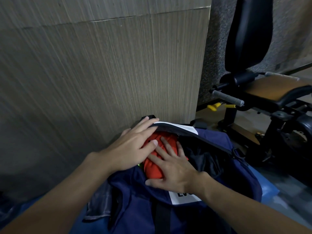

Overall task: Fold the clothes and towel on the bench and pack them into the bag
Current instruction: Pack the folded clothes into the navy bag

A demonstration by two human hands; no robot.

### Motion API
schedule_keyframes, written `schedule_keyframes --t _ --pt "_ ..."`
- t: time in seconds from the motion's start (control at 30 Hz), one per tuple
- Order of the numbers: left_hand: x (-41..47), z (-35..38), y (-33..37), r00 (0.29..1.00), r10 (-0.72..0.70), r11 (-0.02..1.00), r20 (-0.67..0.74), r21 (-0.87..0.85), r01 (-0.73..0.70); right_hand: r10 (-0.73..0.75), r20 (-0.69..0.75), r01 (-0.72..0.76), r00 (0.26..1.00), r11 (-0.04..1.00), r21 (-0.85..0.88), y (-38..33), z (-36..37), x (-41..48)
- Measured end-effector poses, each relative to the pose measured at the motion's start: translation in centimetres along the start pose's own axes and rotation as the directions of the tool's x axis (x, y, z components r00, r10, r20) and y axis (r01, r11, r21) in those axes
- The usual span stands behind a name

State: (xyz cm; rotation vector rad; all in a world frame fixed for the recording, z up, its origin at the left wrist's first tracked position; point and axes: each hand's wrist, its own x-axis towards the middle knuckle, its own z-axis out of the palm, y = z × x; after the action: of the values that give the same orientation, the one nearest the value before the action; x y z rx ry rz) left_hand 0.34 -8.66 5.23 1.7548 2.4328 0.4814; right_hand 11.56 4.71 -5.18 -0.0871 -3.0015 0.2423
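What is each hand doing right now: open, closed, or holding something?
Left hand: open, fingers straight against the navy bag rim.
Right hand: open, pressing flat on the orange garment.

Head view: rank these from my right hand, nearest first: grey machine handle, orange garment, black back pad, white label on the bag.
1. orange garment: under the right hand, touched, inside the bag.
2. white label: just below the wrist.
3. grey machine handle: up right, beyond the bag.
4. black back pad: top right, farthest.
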Motion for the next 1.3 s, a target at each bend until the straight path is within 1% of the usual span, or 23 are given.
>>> schedule_keyframes --t 0.07,0.13,0.27,0.4,0.47,0.6,0.73,0.93,1.03,1.17,1.23,1.3 --pt "0.1 -0.3 0.0 0.999 0.006 0.996 -0.033 -0.088 -0.009 0.038 0.036 -0.037 0.999 0.999 -0.027 0.5 0.3 0.6" --pt "0.1 -0.8 0.2 0.998 0.011 0.988 -0.062 -0.156 -0.020 0.099 0.038 -0.098 0.994 0.995 -0.019 0.5 0.3 1.8" --pt "0.3 -1.1 0.3 0.997 0.017 0.973 -0.078 -0.228 -0.034 0.203 0.038 -0.204 0.979 0.978 0.036 -0.1 0.6 4.1" --pt "0.4 -1.1 -0.3 0.996 -0.009 0.958 -0.091 -0.287 -0.018 0.212 0.091 -0.221 0.973 0.970 0.101 -0.2 1.4 4.6" --pt "0.6 -1.1 -0.1 0.995 0.007 0.958 -0.098 -0.286 -0.035 0.228 0.126 -0.245 0.965 0.960 0.137 -0.1 1.2 4.7" --pt "0.4 -1.1 0.3 0.996 0.001 0.949 -0.090 -0.313 -0.029 0.239 0.180 -0.262 0.954 0.958 0.117 -0.5 1.2 4.8" --pt "-0.2 -0.9 0.3 0.997 0.011 0.956 -0.081 -0.290 -0.034 0.234 0.212 -0.256 0.949 0.963 0.082 -0.4 1.5 4.5" --pt "-1.3 -0.7 0.0 0.999 0.037 0.978 -0.037 -0.206 -0.044 0.230 0.195 -0.243 0.953 0.969 0.042 -0.5 1.6 4.2" --pt "-1.3 -0.7 -0.4 0.999 0.025 0.986 -0.024 -0.161 -0.029 0.225 0.176 -0.237 0.958 0.970 0.048 -0.5 1.4 3.9" --pt "-1.1 -0.6 -0.8 0.999 0.014 0.988 -0.029 -0.151 -0.018 0.221 0.184 -0.233 0.958 0.971 0.051 -0.3 0.7 3.2" --pt "-0.9 -0.4 -1.0 0.999 0.000 0.988 -0.042 -0.153 -0.007 0.217 0.171 -0.233 0.961 0.970 0.076 -0.5 0.2 2.6" --pt "-0.7 -0.3 -0.8 0.998 -0.017 0.990 -0.053 -0.138 0.010 0.213 0.117 -0.223 0.970 0.972 0.080 -0.6 -0.2 1.6"
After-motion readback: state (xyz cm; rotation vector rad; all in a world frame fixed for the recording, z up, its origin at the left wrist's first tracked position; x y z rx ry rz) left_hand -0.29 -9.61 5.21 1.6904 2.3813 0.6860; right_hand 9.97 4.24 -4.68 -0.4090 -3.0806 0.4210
